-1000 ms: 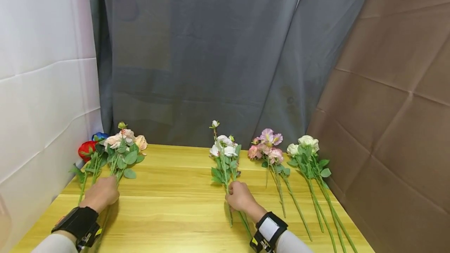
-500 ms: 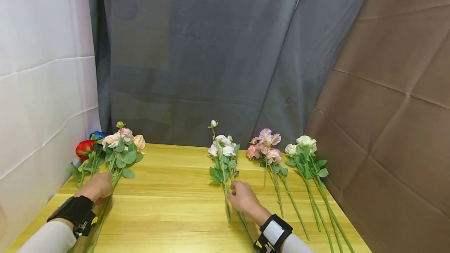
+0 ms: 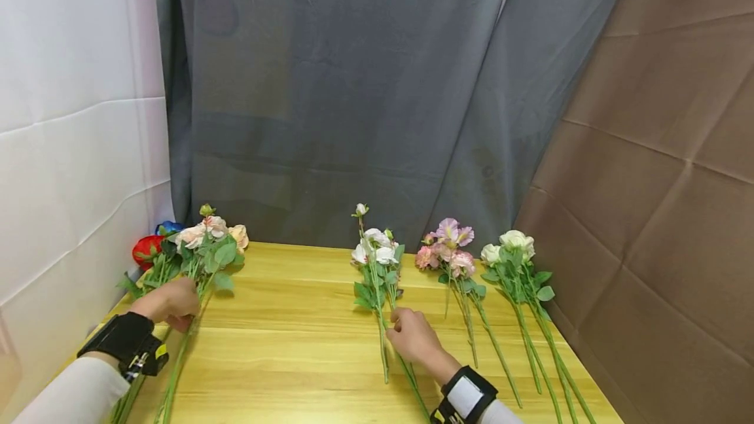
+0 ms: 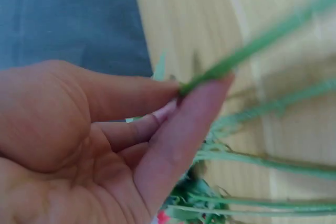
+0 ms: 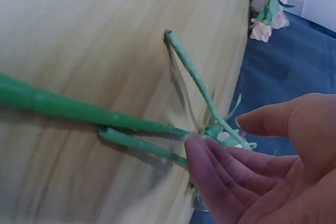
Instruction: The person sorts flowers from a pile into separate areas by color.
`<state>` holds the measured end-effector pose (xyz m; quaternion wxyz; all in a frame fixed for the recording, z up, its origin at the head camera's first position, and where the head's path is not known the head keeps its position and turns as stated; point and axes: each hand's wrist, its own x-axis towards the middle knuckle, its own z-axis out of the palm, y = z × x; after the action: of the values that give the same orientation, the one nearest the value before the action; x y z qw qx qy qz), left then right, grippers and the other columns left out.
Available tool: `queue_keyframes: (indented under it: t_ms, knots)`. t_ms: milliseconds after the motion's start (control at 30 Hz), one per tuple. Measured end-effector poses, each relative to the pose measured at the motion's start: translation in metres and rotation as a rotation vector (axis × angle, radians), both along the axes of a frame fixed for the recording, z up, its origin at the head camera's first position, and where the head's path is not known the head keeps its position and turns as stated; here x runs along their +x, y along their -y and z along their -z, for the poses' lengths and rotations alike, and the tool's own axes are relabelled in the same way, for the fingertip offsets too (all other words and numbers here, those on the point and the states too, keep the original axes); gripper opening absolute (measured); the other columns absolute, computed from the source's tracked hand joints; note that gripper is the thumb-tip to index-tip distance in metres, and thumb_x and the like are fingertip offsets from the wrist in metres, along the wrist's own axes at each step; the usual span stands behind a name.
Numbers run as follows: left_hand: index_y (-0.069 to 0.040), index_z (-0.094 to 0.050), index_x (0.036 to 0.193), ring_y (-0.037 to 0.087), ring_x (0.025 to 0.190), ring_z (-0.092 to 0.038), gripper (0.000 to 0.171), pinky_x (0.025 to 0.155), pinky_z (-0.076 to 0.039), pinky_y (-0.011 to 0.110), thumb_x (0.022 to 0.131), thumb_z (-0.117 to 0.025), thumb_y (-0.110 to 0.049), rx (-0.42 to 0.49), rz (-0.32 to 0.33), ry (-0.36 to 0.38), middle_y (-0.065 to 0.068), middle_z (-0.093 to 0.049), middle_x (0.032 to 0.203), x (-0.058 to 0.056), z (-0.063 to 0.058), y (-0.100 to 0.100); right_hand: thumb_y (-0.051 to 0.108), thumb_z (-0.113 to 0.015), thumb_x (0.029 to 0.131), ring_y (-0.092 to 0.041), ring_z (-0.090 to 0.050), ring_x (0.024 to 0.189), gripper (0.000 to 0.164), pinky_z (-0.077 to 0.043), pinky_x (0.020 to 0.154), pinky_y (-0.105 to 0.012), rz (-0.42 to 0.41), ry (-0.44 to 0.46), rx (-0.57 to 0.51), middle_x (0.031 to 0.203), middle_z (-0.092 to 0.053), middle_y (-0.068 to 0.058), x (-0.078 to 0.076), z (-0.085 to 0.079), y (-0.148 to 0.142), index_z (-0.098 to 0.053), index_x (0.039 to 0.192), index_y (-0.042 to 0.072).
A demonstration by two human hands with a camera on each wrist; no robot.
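The wood-grain desk runs back to a grey curtain, between white cloth and brown cloth. Bare wood separates the peach flowers from the white flowers. The left hand pinches a green stem at the peach flowers; the right hand's grip is loose, thumb parted from fingers, beside the white flowers' stems.

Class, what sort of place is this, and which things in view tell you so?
Probably a makeshift, cloth-screened booth for filming or practice: a grey cloth hangs behind the wood-grain table, a creased white sheet and a brown sheet flank it, and groups of flowers lie on top.
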<state>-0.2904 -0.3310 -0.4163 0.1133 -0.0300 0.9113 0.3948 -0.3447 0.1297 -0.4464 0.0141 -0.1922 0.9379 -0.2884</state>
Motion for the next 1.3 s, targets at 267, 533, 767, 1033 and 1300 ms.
queue_keyframes:
  t_ms: [267,533,767,1033,1300]
  knots:
    - [-0.011,-0.034,0.068,0.015,0.059,-0.044,0.034,0.060,-0.060,0.035,0.089,-0.048,0.011,0.144,0.017,-0.098,0.002,-0.036,0.067,0.002,-0.008,-0.032,0.010,-0.063,0.097,-0.022,-0.065,0.070,0.035,-0.050,0.057,-0.036,-0.017,-0.051,-0.016,0.104,-0.071,-0.018,0.000,-0.015,0.009,-0.062,0.128,-0.005]
    - [0.005,-0.048,0.088,0.024,0.067,-0.058,0.007,0.063,-0.062,0.042,0.089,-0.051,0.011,0.218,0.006,-0.189,0.013,-0.051,0.076,-0.009,-0.001,-0.078,0.010,-0.067,0.094,-0.036,-0.069,0.100,0.042,-0.059,0.077,-0.045,-0.176,-0.041,-0.068,0.120,-0.067,-0.024,0.014,-0.023,0.050,-0.060,0.134,-0.004]
    - [0.005,-0.051,0.089,0.023,0.067,-0.058,0.008,0.064,-0.063,0.044,0.091,-0.052,0.013,0.287,0.016,-0.240,0.011,-0.050,0.075,-0.020,0.001,-0.131,0.014,-0.071,0.094,-0.033,-0.071,0.097,0.044,-0.060,0.074,-0.037,-0.251,0.083,-0.131,0.117,-0.068,-0.019,0.025,-0.015,0.087,-0.059,0.133,-0.005]
    - [0.006,-0.051,0.092,0.024,0.067,-0.060,0.006,0.067,-0.062,0.047,0.094,-0.053,0.011,0.390,0.053,-0.252,0.014,-0.053,0.079,-0.025,0.005,-0.168,0.005,-0.068,0.094,-0.027,-0.074,0.076,0.037,-0.061,0.065,-0.031,-0.313,0.301,-0.271,0.097,-0.072,-0.011,0.036,-0.005,0.106,-0.061,0.127,-0.011]
    - [0.005,-0.054,0.094,0.021,0.070,-0.061,0.005,0.065,-0.062,0.042,0.097,-0.056,0.008,0.470,0.065,-0.292,0.013,-0.054,0.085,-0.028,0.008,-0.185,-0.003,-0.062,0.094,-0.039,-0.073,0.071,0.028,-0.063,0.064,-0.043,-0.292,0.370,-0.357,0.086,-0.072,-0.017,0.038,-0.006,0.097,-0.059,0.120,-0.014]
